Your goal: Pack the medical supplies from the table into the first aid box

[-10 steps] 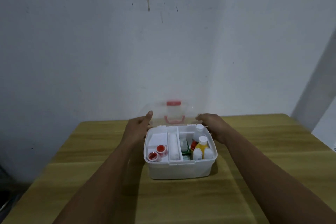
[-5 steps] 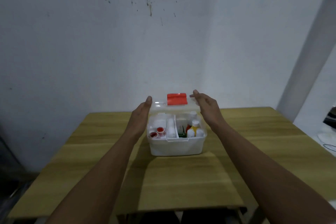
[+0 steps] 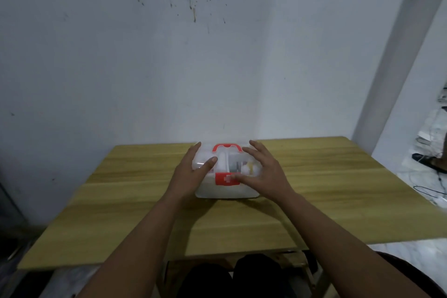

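Observation:
The white first aid box stands in the middle of the wooden table. Its clear lid lies down over the box, with the red handle on top and the red latch at the front. Bottles and other supplies show blurred through the lid. My left hand rests flat on the lid's left side, fingers spread. My right hand lies on the lid's right side, its thumb touching the latch.
A stained white wall rises right behind the table. A white pillar stands at the right. Cables and clutter lie on the floor at the far right. My dark-clothed knees show under the table's near edge.
The lid has swung from upright down onto the box. Both hands followed it down and now lie on top. The camera has pulled back and the box looks farther away.

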Demonstrator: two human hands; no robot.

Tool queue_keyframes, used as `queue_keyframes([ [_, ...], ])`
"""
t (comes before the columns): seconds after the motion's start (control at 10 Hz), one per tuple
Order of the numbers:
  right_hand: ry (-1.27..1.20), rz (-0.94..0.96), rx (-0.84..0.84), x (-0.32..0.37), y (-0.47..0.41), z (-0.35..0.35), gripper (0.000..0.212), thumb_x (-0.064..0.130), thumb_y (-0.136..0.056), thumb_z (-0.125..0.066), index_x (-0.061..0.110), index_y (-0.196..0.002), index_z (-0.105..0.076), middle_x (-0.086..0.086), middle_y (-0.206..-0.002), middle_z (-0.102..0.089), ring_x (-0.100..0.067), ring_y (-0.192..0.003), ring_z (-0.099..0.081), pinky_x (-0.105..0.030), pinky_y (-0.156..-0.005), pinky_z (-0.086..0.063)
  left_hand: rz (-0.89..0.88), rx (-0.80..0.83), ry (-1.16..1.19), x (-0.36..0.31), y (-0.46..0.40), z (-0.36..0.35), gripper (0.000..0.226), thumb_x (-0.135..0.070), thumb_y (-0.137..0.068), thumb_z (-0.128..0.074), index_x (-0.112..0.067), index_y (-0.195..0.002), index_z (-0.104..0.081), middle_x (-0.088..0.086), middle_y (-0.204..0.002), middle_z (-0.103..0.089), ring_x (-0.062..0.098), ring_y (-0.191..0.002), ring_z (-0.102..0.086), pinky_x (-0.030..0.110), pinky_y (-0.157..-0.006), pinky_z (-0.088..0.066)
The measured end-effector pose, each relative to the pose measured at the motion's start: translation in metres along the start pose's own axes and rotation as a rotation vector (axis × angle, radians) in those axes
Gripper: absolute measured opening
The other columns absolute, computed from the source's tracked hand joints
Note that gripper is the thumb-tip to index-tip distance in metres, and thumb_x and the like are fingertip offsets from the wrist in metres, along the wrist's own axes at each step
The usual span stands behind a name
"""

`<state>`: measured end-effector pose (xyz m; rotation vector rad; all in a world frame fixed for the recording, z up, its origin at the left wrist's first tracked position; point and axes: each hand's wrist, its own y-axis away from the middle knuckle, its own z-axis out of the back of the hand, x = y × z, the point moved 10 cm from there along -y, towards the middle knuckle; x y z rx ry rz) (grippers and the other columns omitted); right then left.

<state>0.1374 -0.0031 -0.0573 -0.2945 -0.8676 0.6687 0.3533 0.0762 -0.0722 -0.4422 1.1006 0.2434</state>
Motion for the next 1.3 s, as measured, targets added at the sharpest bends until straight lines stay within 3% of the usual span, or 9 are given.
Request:
queue_keyframes([
  [0.1,-0.01,0.023,-0.018,0.0,0.003,0.0,0.095,0.071,-0.063,-0.083,0.03,-0.143,-0.055,0.007,-0.16,-0.039,-0.016,-0.149,-0.035,-0.047,-0.116,-0.043,-0.014,0.034,-0.013,0.0,0.003,-0.005,0.096,-0.062,-0.073,-0.076,-0.037,-0.154,-0.03,-0.008,-0.153,-0.042,0.019,-0.128,-0.051,0.027,-0.085,-0.048],
  [0.3,0.006,0.06,0.009,-0.012,-0.007,-0.003,0.1,0.072,-0.057,-0.084,0.037,-0.144,-0.052,0.011,-0.161,-0.035,-0.014,-0.15,-0.035,-0.048,-0.111,-0.048,-0.126,0.128,-0.138,0.0,-0.008,-0.011,0.127,-0.052,-0.051,-0.095,-0.035,-0.155,-0.024,-0.011,-0.152,-0.04,0.011,-0.123,-0.051,0.017,-0.082,-0.051],
  [0.5,0.043,-0.043,0.062,-0.03,-0.034,-0.008,0.104,0.056,-0.056,-0.094,0.042,-0.147,-0.046,0.009,-0.168,-0.016,-0.019,-0.148,-0.036,-0.041,-0.11,-0.049,-0.141,0.131,-0.162,0.004,-0.047,-0.023,0.124,-0.035,-0.054,-0.098,-0.034,-0.154,-0.025,-0.008,-0.153,-0.04,0.008,-0.116,-0.055,0.009,-0.069,-0.05],
  [0.7,0.029,-0.066,0.062,-0.057,-0.081,-0.019,0.105,0.052,-0.057,-0.095,0.04,-0.149,-0.046,0.009,-0.169,-0.015,-0.019,-0.148,-0.037,-0.042,-0.112,-0.047,-0.147,0.123,-0.21,0.014,-0.101,-0.037,0.124,-0.035,-0.056,-0.097,-0.033,-0.156,-0.022,-0.005,-0.159,-0.033,0.004,-0.114,-0.05,0.015,-0.083,-0.048],
  [0.9,-0.007,-0.06,0.064,-0.077,-0.121,-0.031,0.105,0.047,-0.057,-0.097,0.038,-0.148,-0.046,0.006,-0.17,-0.016,-0.018,-0.148,-0.035,-0.037,-0.11,-0.044,-0.143,0.132,-0.275,0.027,-0.148,-0.046,0.126,-0.042,-0.056,-0.096,-0.034,-0.156,-0.019,-0.005,-0.164,-0.025,0.0,-0.113,-0.044,0.004,-0.075,-0.039],
  [1.0,-0.001,-0.076,0.073,-0.083,-0.135,-0.038,0.104,0.047,-0.06,-0.096,0.038,-0.149,-0.043,0.006,-0.17,-0.015,-0.02,-0.149,-0.033,-0.039,-0.112,-0.043,-0.143,0.114,-0.288,0.029,-0.165,-0.046,0.124,-0.041,-0.058,-0.096,-0.032,-0.157,-0.02,-0.003,-0.163,-0.026,0.009,-0.121,-0.048,0.014,-0.086,-0.046],
  [1.1,0.011,-0.088,0.079,-0.093,-0.145,-0.042,0.104,0.05,-0.059,-0.095,0.041,-0.149,-0.042,0.009,-0.17,-0.014,-0.019,-0.148,-0.036,-0.037,-0.109,-0.046,-0.131,0.105,-0.318,0.035,-0.179,-0.048,0.128,-0.049,-0.054,-0.095,-0.037,-0.155,-0.018,-0.004,-0.162,-0.028,0.02,-0.139,-0.043,0.037,-0.103,-0.049],
  [1.2,0.114,-0.11,0.133,-0.086,-0.145,-0.039,0.111,0.058,-0.06,-0.092,0.041,-0.153,-0.035,0.008,-0.171,-0.008,-0.021,-0.149,-0.036,-0.042,-0.11,-0.049,-0.117,0.098,-0.343,0.029,-0.174,-0.045,0.133,-0.053,-0.05,-0.095,-0.039,-0.155,-0.014,-0.002,-0.163,-0.027,0.022,-0.141,-0.042,0.043,-0.104,-0.05],
  [1.3,0.165,-0.141,0.193,-0.075,-0.141,-0.037,0.138,0.068,-0.055,-0.089,0.038,-0.163,-0.007,0.004,-0.173,0.006,-0.024,-0.158,-0.015,-0.05,-0.119,-0.037,-0.086,0.03,-0.367,0.011,-0.162,-0.037,0.152,-0.053,-0.05,-0.094,-0.042,-0.155,0.014,0.004,-0.169,0.002,0.024,-0.148,-0.029,0.046,-0.109,-0.04],
])
